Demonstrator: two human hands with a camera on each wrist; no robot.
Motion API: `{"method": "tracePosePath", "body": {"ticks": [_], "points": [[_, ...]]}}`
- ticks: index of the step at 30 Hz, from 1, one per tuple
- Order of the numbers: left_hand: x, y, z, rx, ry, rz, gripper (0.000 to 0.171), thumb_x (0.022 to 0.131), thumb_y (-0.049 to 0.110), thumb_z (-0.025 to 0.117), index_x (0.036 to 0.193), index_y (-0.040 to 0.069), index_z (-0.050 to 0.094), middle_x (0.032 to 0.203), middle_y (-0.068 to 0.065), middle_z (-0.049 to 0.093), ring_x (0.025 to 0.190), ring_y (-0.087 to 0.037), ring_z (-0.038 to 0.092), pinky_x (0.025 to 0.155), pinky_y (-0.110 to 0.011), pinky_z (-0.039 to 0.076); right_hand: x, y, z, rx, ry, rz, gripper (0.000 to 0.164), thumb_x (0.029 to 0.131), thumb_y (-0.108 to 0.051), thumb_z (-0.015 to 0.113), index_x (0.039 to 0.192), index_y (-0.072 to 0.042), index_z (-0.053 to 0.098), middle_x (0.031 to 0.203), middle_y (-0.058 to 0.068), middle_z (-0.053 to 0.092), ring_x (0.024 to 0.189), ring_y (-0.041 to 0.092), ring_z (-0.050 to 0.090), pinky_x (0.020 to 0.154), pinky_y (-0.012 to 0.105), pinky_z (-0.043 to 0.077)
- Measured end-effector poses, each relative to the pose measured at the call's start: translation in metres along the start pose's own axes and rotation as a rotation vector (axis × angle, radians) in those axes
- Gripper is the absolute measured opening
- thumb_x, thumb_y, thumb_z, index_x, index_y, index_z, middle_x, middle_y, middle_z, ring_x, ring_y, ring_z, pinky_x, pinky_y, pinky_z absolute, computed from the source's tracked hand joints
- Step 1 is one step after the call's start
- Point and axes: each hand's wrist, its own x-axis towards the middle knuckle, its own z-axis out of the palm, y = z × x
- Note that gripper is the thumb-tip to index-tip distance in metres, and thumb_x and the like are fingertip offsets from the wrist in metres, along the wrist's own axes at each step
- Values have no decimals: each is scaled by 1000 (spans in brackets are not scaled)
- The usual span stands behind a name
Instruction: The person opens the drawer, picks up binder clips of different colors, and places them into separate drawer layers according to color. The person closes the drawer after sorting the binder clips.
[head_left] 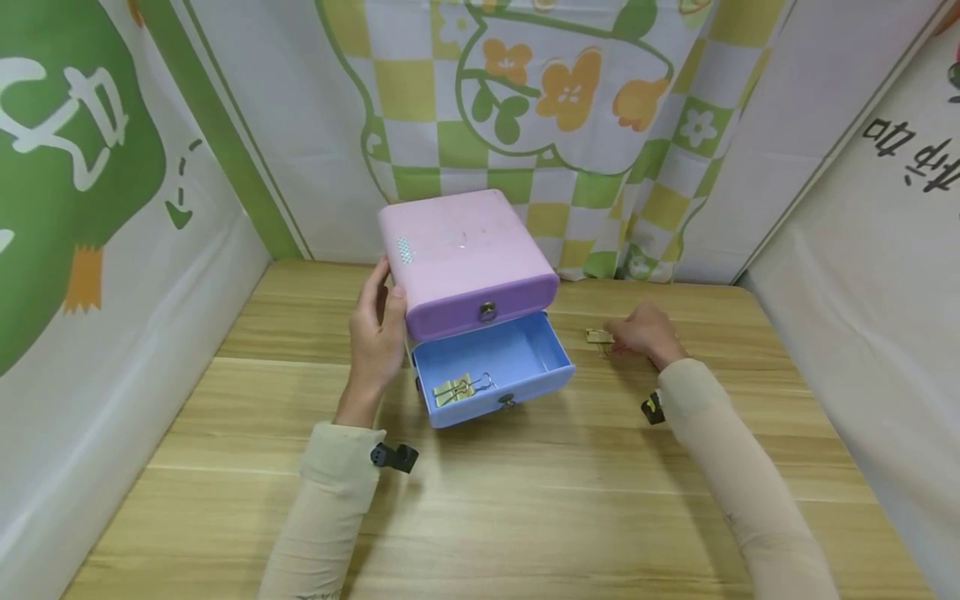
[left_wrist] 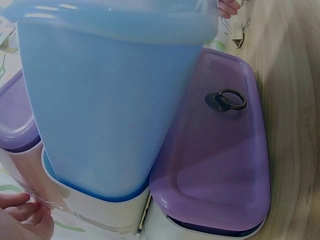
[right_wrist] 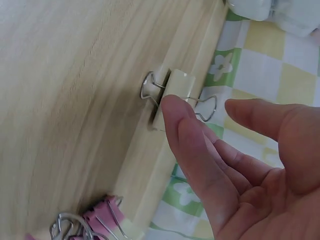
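Observation:
My left hand [head_left: 377, 333] rests against the left side of a small drawer box [head_left: 465, 242] with a pink top. The fingers [left_wrist: 22, 215] touch its pale side wall in the left wrist view. Its blue drawer [head_left: 491, 367] is pulled out, and a gold binder clip [head_left: 453, 390] lies inside. To the right of the box my right hand [head_left: 647, 333] reaches down to another gold binder clip [right_wrist: 174, 97] on the table. In the right wrist view its fingertips are at the clip, while the thumb [right_wrist: 250, 115] stands apart from it.
Purple drawer fronts [left_wrist: 215, 145] with ring pulls sit above and below the blue drawer. Pink binder clips [right_wrist: 105, 217] lie on the wooden table [head_left: 540, 517] near the right hand. A patterned curtain [head_left: 555, 192] hangs behind the table, with printed cloth walls at both sides.

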Motion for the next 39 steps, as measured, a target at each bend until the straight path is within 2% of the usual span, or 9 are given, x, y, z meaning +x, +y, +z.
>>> {"method": "tracePosePath", "body": {"ticks": [8, 11, 14, 16, 19, 23, 30, 34, 39], "points": [[-1, 0, 0, 2, -4, -3, 59, 108, 31, 49, 163, 14, 40, 170, -5, 40, 158, -18, 36, 134, -35, 28, 7, -4, 1, -25, -47, 13, 28, 97, -17, 64, 97, 8, 78, 85, 13, 82, 82, 25, 80, 107, 52, 57], [0, 1, 0, 3, -2, -1, 58, 108, 31, 49, 163, 14, 40, 170, -5, 40, 158, -18, 36, 134, -35, 28, 9, -7, 1, 109, -110, 19, 31, 99, -9, 60, 113, 16, 72, 85, 14, 81, 79, 20, 80, 104, 48, 61], [0, 1, 0, -3, 0, 6, 59, 108, 31, 50, 163, 13, 41, 169, -6, 41, 158, -19, 36, 134, -38, 28, 13, -6, 1, 263, -166, 37, 37, 101, -2, 56, 127, 24, 62, 84, 11, 80, 72, 13, 78, 88, 34, 67], [0, 0, 0, -5, 0, 10, 59, 107, 30, 50, 163, 12, 41, 169, -6, 41, 158, -19, 36, 134, -40, 28, 16, -5, 0, 326, -193, 46, 39, 102, -1, 55, 131, 26, 57, 84, 9, 79, 70, 9, 77, 82, 26, 67], [0, 0, 0, -3, 2, 14, 59, 107, 30, 50, 163, 12, 41, 169, -7, 42, 158, -20, 37, 134, -41, 28, 19, -4, 0, 363, -208, 46, 38, 102, 1, 55, 131, 26, 57, 84, 10, 80, 70, 9, 77, 79, 24, 66], [0, 0, 0, 3, 4, 13, 59, 107, 30, 50, 162, 12, 41, 169, -7, 42, 158, -20, 37, 134, -39, 28, 22, -5, -3, 397, -240, 34, 37, 102, 1, 55, 130, 25, 58, 87, 11, 81, 74, 10, 78, 82, 26, 66], [0, 0, 0, -4, 2, 3, 59, 107, 31, 50, 163, 13, 41, 169, -7, 41, 158, -21, 37, 134, -38, 28, 21, -14, -14, 448, -353, 40, 43, 106, 0, 52, 141, 24, 48, 89, 5, 81, 81, 7, 78, 85, 20, 64], [-1, 0, 0, -8, 0, -2, 59, 107, 32, 50, 163, 14, 41, 169, -5, 41, 157, -21, 38, 134, -42, 29, 16, -24, -19, 483, -392, 27, 44, 106, 2, 52, 142, 25, 45, 90, 7, 79, 83, 10, 78, 86, 20, 64], [-1, 0, -1, -11, -4, -10, 59, 107, 31, 50, 163, 15, 41, 170, -4, 40, 157, -22, 38, 133, -39, 31, 4, -35, -26, 456, -414, 2, 44, 107, 1, 51, 144, 24, 45, 94, 8, 80, 86, 11, 78, 88, 21, 64]]}}
